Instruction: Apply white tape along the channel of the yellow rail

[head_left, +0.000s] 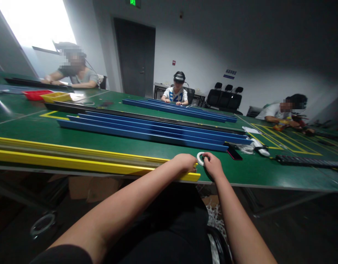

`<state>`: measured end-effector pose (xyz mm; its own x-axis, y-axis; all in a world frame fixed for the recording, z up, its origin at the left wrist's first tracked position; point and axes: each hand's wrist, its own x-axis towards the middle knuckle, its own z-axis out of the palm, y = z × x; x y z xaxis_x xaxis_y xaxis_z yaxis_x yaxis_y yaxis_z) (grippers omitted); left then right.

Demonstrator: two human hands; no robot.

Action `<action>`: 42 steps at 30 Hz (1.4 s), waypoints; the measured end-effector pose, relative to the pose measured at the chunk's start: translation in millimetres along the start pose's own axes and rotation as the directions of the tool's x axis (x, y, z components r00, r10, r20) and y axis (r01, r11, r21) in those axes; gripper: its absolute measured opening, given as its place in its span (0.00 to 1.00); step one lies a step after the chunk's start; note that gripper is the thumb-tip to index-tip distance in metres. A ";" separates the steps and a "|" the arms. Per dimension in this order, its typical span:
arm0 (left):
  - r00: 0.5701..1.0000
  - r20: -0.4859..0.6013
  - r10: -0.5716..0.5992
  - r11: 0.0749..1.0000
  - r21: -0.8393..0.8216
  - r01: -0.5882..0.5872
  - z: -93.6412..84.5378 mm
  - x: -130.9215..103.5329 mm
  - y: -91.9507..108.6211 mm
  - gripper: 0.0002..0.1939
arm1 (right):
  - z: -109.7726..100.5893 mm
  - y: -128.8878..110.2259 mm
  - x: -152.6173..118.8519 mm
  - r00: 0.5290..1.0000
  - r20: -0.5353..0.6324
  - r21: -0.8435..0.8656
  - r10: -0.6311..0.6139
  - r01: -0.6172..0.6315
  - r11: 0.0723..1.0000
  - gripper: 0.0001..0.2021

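Observation:
My right hand (212, 165) is closed on a white roll of tape (199, 159), fingers over its right side. Just left of it, my left hand (186, 162) lies over the right end of a long yellow channel (75, 161) at the table's near edge. Its fingers curl down around that end, and the fingertips are mostly hidden. The roll is close to the left fingers; whether a strip of tape runs between them cannot be made out. Several long blue channels (141, 136) lie side by side beyond my hands.
The green table (83, 139) also bears a phone (234, 152), a red tray (37, 95), a yellow tray (56, 97) and a black strip (303, 161). More blue channels (179, 110) lie farther back. Three people sit around the table.

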<state>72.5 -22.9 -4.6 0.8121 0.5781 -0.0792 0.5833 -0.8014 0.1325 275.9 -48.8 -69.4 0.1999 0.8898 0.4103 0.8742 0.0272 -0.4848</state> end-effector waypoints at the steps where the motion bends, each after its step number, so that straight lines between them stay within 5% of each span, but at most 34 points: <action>1: 1.000 -0.003 0.003 1.000 0.001 -0.003 0.1 0.0 -0.2 0.21 | 0.1 0.1 0.0 1.000 0.002 -0.005 0.000 0.000 1.000 0.15; 42: 0.991 -0.039 0.124 0.991 -0.045 -0.126 9.0 8.1 -8.1 0.16 | -0.9 -0.6 0.7 0.999 0.041 -0.049 -0.029 0.031 0.998 0.13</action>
<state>74.5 -13.1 -15.3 0.8772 0.4795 -0.0233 0.4751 -0.8602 0.1854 275.9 -48.7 -68.2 0.1556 0.9067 0.3920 0.9006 0.0329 -0.4334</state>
